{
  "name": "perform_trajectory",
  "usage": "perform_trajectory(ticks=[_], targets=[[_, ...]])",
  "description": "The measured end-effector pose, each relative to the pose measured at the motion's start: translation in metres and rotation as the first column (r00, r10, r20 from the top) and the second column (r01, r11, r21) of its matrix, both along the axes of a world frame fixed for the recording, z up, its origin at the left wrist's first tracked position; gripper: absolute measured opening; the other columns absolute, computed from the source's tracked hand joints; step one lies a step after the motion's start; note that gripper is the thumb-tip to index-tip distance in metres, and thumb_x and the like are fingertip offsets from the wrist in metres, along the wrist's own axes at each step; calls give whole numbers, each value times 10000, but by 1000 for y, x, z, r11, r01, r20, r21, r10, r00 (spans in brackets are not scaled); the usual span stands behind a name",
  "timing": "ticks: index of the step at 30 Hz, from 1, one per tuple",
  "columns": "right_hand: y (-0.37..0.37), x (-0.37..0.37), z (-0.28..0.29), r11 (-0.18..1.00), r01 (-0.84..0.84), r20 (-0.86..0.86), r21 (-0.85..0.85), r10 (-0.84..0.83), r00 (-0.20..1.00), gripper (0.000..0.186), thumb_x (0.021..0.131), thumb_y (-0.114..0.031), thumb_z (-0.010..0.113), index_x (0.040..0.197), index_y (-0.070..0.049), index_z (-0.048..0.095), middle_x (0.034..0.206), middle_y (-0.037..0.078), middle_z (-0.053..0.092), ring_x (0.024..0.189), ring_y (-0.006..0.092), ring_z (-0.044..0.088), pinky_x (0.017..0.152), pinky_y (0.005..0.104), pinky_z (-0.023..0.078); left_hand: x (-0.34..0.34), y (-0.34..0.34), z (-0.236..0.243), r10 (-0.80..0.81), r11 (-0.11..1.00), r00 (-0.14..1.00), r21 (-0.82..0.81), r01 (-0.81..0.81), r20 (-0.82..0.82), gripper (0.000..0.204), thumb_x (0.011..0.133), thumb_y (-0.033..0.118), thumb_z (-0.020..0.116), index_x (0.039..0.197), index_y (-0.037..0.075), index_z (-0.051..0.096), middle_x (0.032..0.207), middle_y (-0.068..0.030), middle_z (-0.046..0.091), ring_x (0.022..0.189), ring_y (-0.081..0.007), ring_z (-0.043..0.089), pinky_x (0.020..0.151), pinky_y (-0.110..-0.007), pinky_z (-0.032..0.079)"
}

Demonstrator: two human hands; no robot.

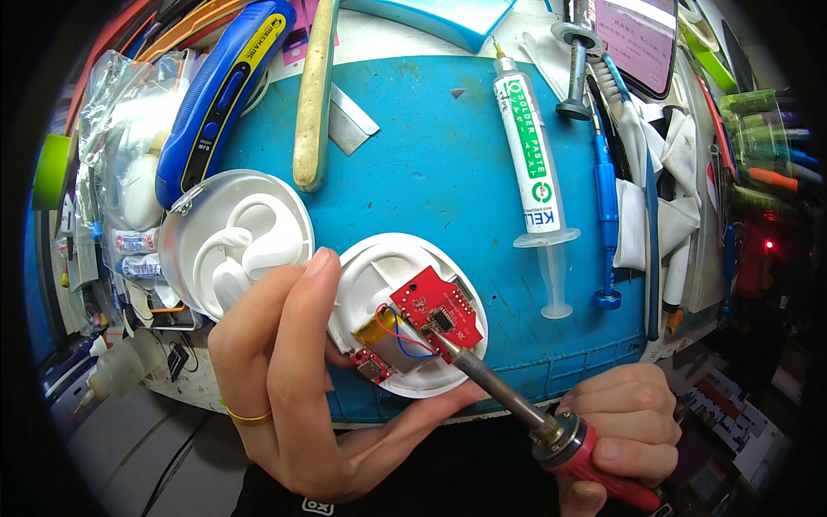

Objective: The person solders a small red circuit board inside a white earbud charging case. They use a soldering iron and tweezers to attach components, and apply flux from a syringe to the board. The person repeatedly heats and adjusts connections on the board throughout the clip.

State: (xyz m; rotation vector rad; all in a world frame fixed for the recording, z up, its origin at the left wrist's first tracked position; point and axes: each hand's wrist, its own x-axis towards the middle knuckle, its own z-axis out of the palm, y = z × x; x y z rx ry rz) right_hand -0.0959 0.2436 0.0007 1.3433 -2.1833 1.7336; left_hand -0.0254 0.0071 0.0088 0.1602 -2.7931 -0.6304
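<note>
My left hand is closed around the edge of a round white earbud case shell, tilted up toward me. In it are a red circuit board with a black chip, a foil battery and a smaller red board. Thin red and blue wires loop between them. A soldering iron is gripped by its red handle in my right hand. Its tip is at the lower edge of the larger board, by the wires; whether it touches is unclear. White ear-hook earbuds lie in a clear-rimmed round case half to the left.
On the blue mat lie a solder paste syringe, a blue screwdriver and a wooden-handled blade. A blue power tool leans at the left. Behind the syringe rests a phone; tissues sit at the right.
</note>
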Motion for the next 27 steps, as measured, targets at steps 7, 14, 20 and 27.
perform_trajectory(ticks=[7,14,20,27], targets=[[-3,1,-2,1000,27,-19,-15,-27,999,318,988,-201,657,1174,34,550,853,163,656,613,267,634,558,378,540,0,1,1,8,1000,1000,-7,-8,2,1143,584,539,1006,1458,-22,528,1321,-127,559,827,-79,518,606,-212,400],[-4,2,-3,999,36,-24,-16,-36,999,318,988,-206,661,1166,36,556,852,162,656,609,265,633,554,374,540,-1,1,-1,6,1000,1000,8,-6,-9,1144,577,528,1013,1460,-16,529,1327,-125,554,833,-82,522,610,-209,405],[-4,1,-4,999,34,-36,-36,-36,999,315,986,-205,663,1159,37,559,846,161,655,600,263,630,548,373,538,0,2,0,11,1000,1000,14,-11,2,1142,578,519,1015,1463,-11,525,1327,-124,552,849,-84,533,613,-208,414],[-6,2,-5,998,52,-45,-46,-54,998,323,984,-206,659,1165,43,559,831,160,657,591,262,631,538,368,535,0,0,-1,1,1000,1000,6,-1,-3,1139,581,514,1015,1467,-7,522,1337,-129,548,858,-82,540,614,-208,422]])
